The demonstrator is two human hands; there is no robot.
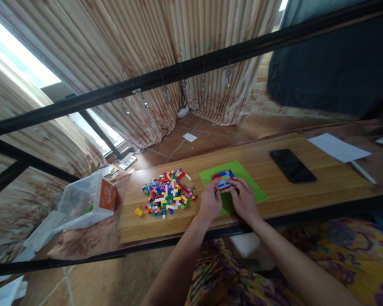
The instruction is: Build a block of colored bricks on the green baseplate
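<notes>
A small multicoloured brick build (224, 179) of red, blue, white and orange toy bricks sits over the green baseplate (253, 187). My left hand (210, 199) grips its left side, fingers closed against the bricks. On the right side, my right hand (243, 199) also has its fingers closed on the build. Whether the bricks are pressed onto the baseplate or held just above it, I cannot tell. To the left lies a heap of loose toy bricks (169, 193) in many colours. A single yellow brick (138, 211) rests apart from the heap.
Everything stands on a wooden board (130, 229). A black phone (292, 165) lies to the right, with white paper (338, 147) and a white pen (363, 172) beyond it. A clear plastic bin (79, 208) with an orange label lies at the left. A black metal bar (185, 70) crosses behind.
</notes>
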